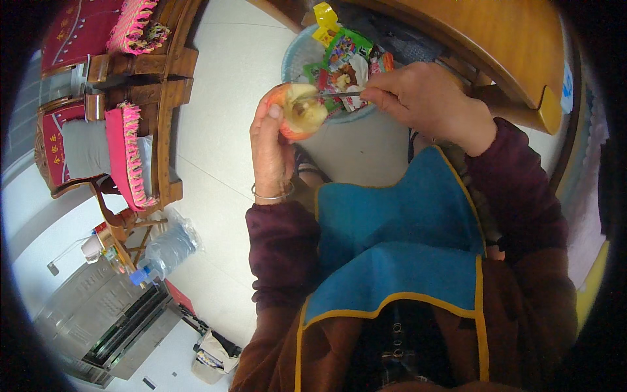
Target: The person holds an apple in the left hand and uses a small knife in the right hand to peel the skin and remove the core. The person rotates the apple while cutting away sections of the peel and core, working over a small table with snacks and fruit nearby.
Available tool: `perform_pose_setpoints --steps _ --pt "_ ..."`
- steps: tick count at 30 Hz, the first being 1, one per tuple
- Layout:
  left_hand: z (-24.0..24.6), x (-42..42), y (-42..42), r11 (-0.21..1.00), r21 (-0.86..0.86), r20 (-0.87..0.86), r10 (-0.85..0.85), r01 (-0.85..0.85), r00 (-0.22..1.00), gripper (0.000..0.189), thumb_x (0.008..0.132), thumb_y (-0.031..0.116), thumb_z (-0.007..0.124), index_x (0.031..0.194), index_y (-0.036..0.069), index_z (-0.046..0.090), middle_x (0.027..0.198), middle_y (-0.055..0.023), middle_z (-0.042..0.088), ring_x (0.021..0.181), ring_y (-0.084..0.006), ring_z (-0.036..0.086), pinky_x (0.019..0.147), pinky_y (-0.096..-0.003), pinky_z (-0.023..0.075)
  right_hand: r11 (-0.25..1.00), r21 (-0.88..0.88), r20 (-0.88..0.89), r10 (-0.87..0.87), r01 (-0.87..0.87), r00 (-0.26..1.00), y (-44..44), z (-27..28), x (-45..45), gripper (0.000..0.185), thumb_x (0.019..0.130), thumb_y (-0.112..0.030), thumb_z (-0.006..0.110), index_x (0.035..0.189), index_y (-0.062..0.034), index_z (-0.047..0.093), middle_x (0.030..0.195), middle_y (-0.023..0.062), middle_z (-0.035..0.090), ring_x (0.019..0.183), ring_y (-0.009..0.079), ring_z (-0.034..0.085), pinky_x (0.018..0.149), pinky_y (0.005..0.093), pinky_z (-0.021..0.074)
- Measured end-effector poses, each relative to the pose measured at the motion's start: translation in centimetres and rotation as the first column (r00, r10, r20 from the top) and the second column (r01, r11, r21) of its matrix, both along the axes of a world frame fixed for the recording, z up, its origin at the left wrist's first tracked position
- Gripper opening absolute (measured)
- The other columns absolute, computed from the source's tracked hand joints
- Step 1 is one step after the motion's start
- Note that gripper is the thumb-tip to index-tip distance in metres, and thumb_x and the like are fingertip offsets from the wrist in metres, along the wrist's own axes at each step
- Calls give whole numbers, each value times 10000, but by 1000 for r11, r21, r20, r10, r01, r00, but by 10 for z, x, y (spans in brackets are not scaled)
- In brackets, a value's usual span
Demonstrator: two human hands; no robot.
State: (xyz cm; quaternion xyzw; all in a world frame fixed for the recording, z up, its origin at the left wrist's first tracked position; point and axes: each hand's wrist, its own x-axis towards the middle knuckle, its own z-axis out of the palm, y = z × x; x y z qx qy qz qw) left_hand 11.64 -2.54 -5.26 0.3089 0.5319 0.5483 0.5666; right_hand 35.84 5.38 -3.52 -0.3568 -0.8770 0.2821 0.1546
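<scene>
My left hand [270, 132] holds a red-skinned apple [313, 113] with its pale flesh and a scooped hollow turned to the right. A thin metal utensil [343, 94], maybe a knife or a spoon, reaches from my right hand [426, 100] into that hollow. Its handle is hidden in my fingers, and its tip inside the apple is hard to make out. Just beyond both hands stands a light blue waste bin [293, 54], with food wrappers [348, 49], a white tissue [359, 68] and apple scraps [343, 79] inside.
A wooden table [494, 44] edges the upper right, close to my right hand. Carved wooden chairs [169, 98] with red, fringed covers line the left. A large clear water bottle [169, 247] rests on the tiled floor [215, 161]. A blue apron [397, 210] covers my lap.
</scene>
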Motion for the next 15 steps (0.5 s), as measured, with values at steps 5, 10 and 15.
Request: perform_pose_setpoints --steps 5,10,15 --pt "-5 -2 -2 1000 9 -38 -7 8 999 577 974 454 464 1317 -8 494 1263 -151 584 1169 -264 578 988 -411 474 1000 20 20 13 -14 1000 0 -4 1 259 954 -370 519 926 -157 663 759 130 673 714 371 655 642 500 527" --pt "-6 -6 0 1000 2 -6 19 -19 1000 597 972 488 464 1322 6 490 1255 -130 593 1117 -234 607 879 -355 528 985 172 -53 3 6 999 -4 -8 2 251 957 -357 515 919 -148 648 779 96 667 715 337 654 598 456 525" --pt "-4 -5 -1 1000 -1 -26 24 -24 999 600 966 505 474 1315 17 496 1215 -112 606 1044 -197 624 772 -285 534 975 220 -70 -7 23 997 -5 -6 2 256 963 -351 507 920 -144 652 792 76 671 712 314 659 581 429 528"
